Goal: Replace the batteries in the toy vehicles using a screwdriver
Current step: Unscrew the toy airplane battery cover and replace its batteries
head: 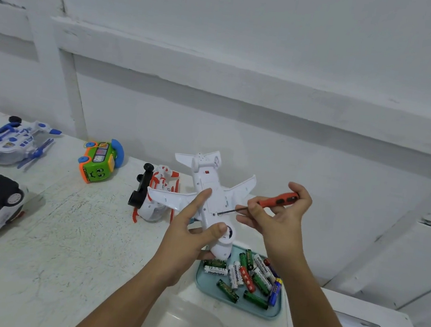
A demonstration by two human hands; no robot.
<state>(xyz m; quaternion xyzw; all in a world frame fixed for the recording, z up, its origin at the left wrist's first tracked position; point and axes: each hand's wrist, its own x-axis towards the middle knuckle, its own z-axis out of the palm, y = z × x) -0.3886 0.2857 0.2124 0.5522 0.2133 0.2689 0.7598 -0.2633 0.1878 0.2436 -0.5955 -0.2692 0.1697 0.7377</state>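
White toy plane [207,186], belly up, lifted over the table's right part: your left hand [187,230] grips its near end. Orange screwdriver [277,200], tip on the belly: your right hand [278,220] clamps the handle. Blue tray [276,313] of batteries [246,276], just nearer.

Batteries [246,277] in a tray [276,313], toy airplane [206,186] above it, other toys [98,159] on the table [77,241] to the left.
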